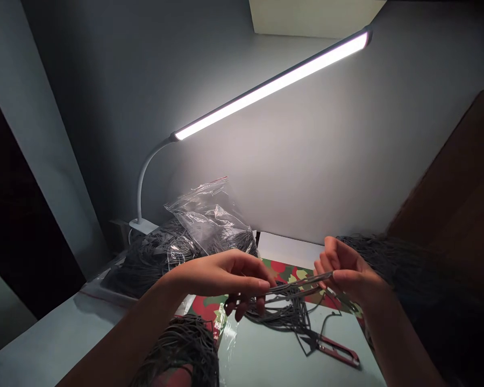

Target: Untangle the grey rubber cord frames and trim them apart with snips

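From the head camera, your left hand (pixel 226 277) and right hand (pixel 344 271) pinch a bundle of grey elastic cords (pixel 294 287) taut between closed fingers above the tabletop (pixel 266 360), keeping strands aligned; red thread snips (pixel 339 352) lie just below.

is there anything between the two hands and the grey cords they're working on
Nothing visible. The left hand and right hand both already pinch the bundle of thin grey cords stretched between them, the rest hanging to the pale tabletop. The red thread snips lie below, apart.
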`<state>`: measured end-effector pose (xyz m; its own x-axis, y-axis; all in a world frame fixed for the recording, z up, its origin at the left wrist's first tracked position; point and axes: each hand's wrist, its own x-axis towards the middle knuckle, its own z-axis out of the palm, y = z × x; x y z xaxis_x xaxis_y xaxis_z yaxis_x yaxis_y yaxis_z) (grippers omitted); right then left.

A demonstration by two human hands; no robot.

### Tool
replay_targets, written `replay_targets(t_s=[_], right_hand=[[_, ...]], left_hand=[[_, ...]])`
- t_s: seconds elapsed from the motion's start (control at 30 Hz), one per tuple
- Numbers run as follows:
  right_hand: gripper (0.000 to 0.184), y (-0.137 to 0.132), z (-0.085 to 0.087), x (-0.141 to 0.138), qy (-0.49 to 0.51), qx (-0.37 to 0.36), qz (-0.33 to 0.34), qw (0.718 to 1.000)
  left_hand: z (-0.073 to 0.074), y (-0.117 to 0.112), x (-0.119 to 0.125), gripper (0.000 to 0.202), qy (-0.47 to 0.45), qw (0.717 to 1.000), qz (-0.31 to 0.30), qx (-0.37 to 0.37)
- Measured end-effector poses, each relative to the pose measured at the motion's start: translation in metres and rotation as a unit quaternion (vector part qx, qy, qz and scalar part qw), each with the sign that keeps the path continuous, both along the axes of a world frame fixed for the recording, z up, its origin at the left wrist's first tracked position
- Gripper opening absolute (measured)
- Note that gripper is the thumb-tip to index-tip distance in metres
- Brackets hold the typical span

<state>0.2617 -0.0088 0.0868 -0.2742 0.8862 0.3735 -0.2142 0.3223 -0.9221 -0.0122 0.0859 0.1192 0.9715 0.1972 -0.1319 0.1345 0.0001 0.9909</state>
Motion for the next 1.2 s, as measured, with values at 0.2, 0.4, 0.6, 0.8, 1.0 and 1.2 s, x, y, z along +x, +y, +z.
replay_targets(t_s=[0.2,0.4,0.6,0.8,1.0,1.2], right_hand=[[0.034,0.0,-0.001,0.001,0.001,-0.004,0.002,1.0],[0.033,-0.002,-0.001,0.001,0.0,-0.03,0.038,0.999],[0.044,-0.001,0.001,-0.011,-0.116,-0.122,0.194,0.966],[0.023,0.001,0.003,-0.032,-0.13,-0.078,0.21,0.966],[0.012,0.002,0.003,-0.032,-0.087,-0.025,0.191,0.977],[0.016,0.004,0.0,-0.033,-0.037,-0.045,0.189,0.98]], left_hand=[[-0.004,-0.004,0.001,0.025,0.0,1.0,0.02,-0.006],[-0.004,-0.002,-0.001,0.02,-0.02,1.0,0.018,0.0],[-0.001,-0.001,0.0,0.018,-0.054,0.998,-0.017,-0.037],[-0.003,-0.001,0.005,0.021,-0.058,0.997,-0.026,-0.051],[-0.003,0.001,0.005,0.016,-0.064,0.997,-0.012,-0.046],[-0.007,0.002,0.006,0.017,-0.059,0.997,-0.028,-0.05]])
